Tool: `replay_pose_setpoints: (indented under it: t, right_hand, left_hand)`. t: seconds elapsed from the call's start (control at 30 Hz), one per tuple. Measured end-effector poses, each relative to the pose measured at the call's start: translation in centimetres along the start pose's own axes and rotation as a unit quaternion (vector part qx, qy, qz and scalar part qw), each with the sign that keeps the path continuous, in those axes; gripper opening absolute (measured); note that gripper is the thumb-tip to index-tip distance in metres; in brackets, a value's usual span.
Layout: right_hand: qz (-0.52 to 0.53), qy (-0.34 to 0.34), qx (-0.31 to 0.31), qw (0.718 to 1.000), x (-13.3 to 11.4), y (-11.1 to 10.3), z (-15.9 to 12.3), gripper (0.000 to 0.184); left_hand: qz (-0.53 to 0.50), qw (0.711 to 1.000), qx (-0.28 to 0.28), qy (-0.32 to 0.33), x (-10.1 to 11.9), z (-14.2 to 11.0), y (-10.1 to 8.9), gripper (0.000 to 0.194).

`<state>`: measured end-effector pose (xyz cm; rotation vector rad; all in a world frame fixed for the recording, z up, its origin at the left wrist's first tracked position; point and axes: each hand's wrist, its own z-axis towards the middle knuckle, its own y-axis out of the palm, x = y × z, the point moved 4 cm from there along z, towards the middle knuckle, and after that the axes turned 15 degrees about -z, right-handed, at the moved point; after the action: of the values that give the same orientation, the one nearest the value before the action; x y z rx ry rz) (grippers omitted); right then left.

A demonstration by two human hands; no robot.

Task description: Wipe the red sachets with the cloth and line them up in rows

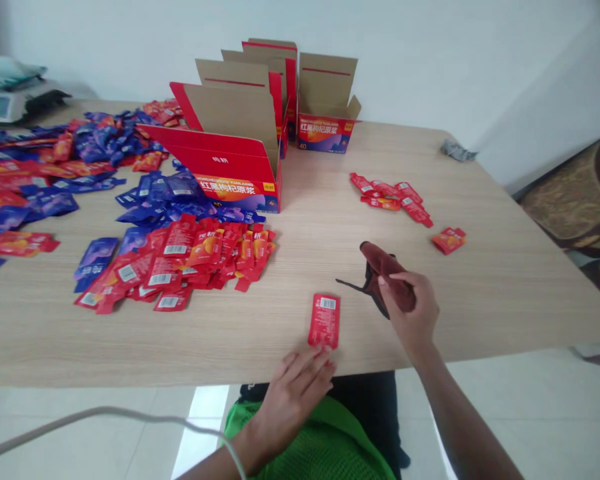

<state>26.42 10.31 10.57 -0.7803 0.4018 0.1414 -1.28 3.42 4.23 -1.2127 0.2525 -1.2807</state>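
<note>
Far left, blue and red sachets (100, 143) lie heaped, then a pile of red sachets (180, 250) in front of an open red box (240, 190). The left hand (293, 393) has its fingers nearly together, tips touching the lower end of a single red sachet (325, 317) (barcode side up), flat on the table (485, 300). Right of that, the right hand (415, 310) pinches a brown, black-edged piece (380, 260) between thumb and fingers

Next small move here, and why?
Probably have the left hand pinch the red sachet: its fingers are already at the near end, the sachet lies flat and apart from the red pile, and the right hand is occupied with a brown cloth-like item.
</note>
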Motion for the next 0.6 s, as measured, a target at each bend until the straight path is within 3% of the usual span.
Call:
replay_pose_setpoints:
  t: [0.17,0.3,0.47,0.6]
  right_hand:
    - [-0.007,0.098,-0.033,0.995,3.2,-2.3,-5.0,0.027]
    - [0.009,0.188,-0.042,0.981,5.3,-2.4,-8.0,0.035]
    - [0.043,0.263,-0.004,0.964,6.2,-1.8,-9.6,0.042]
    - [0.032,0.267,0.02,0.963,6.0,-1.6,-9.5,0.039]
  left_hand:
    - [0.116,0.991,-0.047,-0.036,-0.3,-0.2,2.1,0.05]
    - [0.118,0.989,-0.071,-0.058,-0.7,-0.4,2.3,0.053]
    - [0.02,0.998,-0.051,-0.028,-1.2,-0.6,0.5,0.04]
    - [-0.096,0.994,0.046,0.017,-0.9,1.0,-2.5,0.021]
